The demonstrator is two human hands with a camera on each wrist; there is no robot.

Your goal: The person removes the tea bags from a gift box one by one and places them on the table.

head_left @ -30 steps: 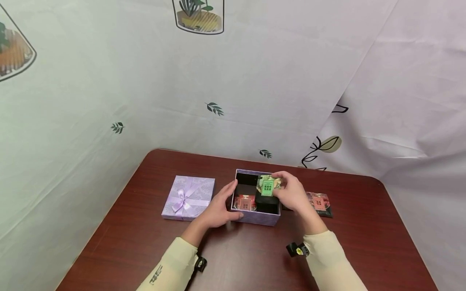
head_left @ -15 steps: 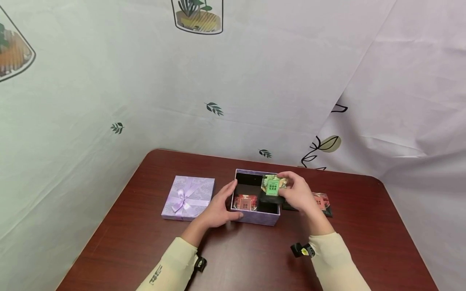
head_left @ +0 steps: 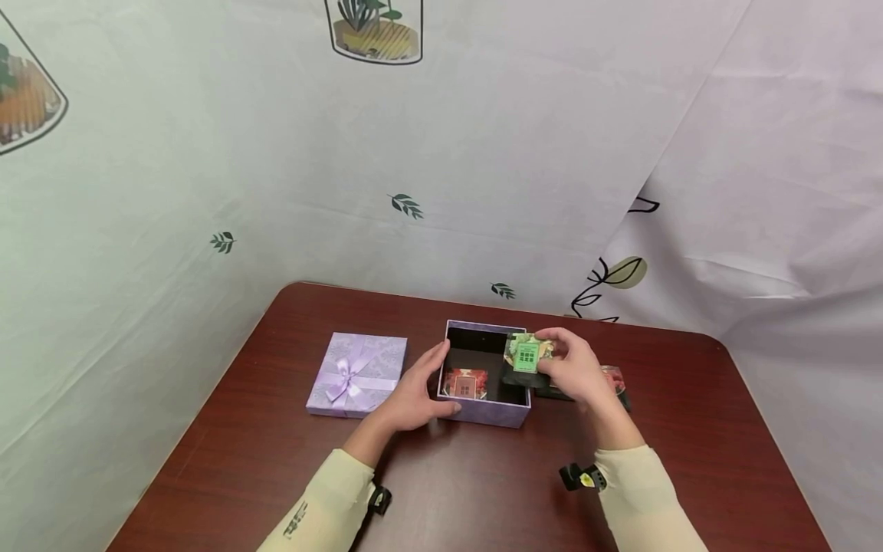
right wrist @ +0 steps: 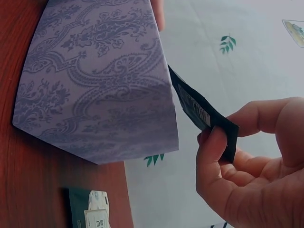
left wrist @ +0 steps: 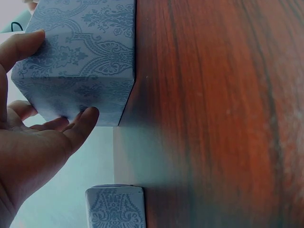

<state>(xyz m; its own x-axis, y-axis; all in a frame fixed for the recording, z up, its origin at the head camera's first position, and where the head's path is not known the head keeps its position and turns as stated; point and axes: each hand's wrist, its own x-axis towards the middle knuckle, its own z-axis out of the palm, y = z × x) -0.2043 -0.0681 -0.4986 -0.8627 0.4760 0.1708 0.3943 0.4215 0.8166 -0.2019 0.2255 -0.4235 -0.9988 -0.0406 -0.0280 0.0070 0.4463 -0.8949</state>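
Observation:
My left hand steadies a lilac patterned gift box, thumb along the front wall and fingers against the left side. Between thumb and fingers, my right hand pinches a dark tea sachet with a green label. The sachet hangs over the box's right rim; in the right wrist view its edge shows above the patterned wall. Inside the box, a red-labelled sachet stands at the front left against the black lining.
A lilac box lid with a ribbon bow lies left of the box. Right of the box, red-labelled sachets lie on the brown table, partly hidden behind my right hand. A printed curtain hangs behind the table.
My right hand has drawn the green-labelled sachet rightward, from within the box to over its right rim. The left hand and the box stay put.

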